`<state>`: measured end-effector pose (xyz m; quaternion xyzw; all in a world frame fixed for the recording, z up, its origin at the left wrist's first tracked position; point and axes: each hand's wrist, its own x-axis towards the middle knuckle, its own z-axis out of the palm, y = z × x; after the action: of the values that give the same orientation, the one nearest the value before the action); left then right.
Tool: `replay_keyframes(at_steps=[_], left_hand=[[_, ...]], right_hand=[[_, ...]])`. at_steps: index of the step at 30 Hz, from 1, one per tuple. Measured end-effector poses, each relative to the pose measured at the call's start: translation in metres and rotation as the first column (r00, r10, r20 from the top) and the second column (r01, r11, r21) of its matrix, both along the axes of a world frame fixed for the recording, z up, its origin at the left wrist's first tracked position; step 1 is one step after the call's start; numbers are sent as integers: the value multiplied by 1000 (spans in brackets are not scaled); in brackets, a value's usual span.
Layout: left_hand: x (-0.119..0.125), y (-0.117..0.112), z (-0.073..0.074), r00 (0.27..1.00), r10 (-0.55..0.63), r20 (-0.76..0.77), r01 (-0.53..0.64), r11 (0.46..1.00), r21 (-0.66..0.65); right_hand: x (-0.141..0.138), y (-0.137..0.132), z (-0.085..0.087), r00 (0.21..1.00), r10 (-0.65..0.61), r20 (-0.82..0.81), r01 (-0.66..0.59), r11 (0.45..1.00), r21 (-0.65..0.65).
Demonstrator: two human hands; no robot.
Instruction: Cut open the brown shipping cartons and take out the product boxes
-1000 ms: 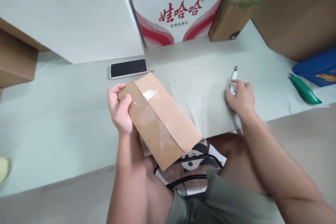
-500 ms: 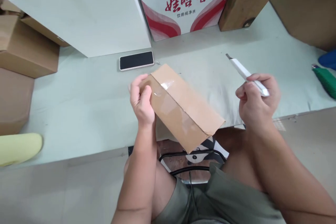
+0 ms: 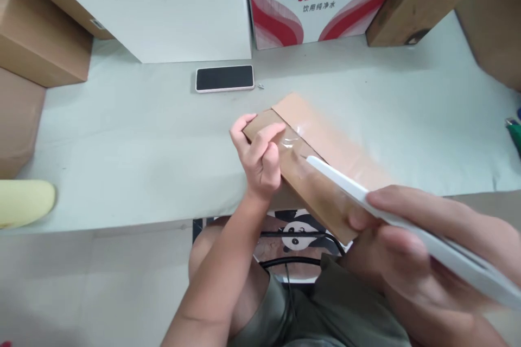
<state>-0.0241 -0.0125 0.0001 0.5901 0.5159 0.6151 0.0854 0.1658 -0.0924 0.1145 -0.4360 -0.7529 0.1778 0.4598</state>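
Note:
A small brown cardboard box with clear tape along its seam is tilted over the table's front edge. Around its left end my left hand is closed, the index finger lying on the tape. My right hand, blurred by motion, grips a white utility knife. The knife's tip is over the taped face near the seam; whether the blade touches it I cannot tell. Part of the box's right end is hidden behind the right hand.
On the pale green tabletop lies a phone. Behind it stand a white box, a red and white carton and a brown carton. More cardboard boxes and a yellow object are at left.
My right hand has brought the knife left, from beside the box to over its taped face. My left index finger has stretched onto the tape. The view has shifted slightly.

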Motion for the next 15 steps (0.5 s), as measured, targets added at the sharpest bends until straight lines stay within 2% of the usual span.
replay_keyframes(at_steps=[4,9,12,15], left_hand=[[3,-3,-1,999,-12,52,13,1000,-21],[3,-2,-1,1000,-10,25,10,1000,-2],[3,-2,0,999,-15,32,15,1000,0],[2,-2,0,999,-6,37,8,998,-56]], right_hand=[[-14,4,-6,990,-81,117,86,995,-42],[-15,10,-18,980,-27,196,1,991,135],[-18,12,-21,971,-81,226,49,989,142],[-22,14,-20,976,-67,208,43,992,119]])
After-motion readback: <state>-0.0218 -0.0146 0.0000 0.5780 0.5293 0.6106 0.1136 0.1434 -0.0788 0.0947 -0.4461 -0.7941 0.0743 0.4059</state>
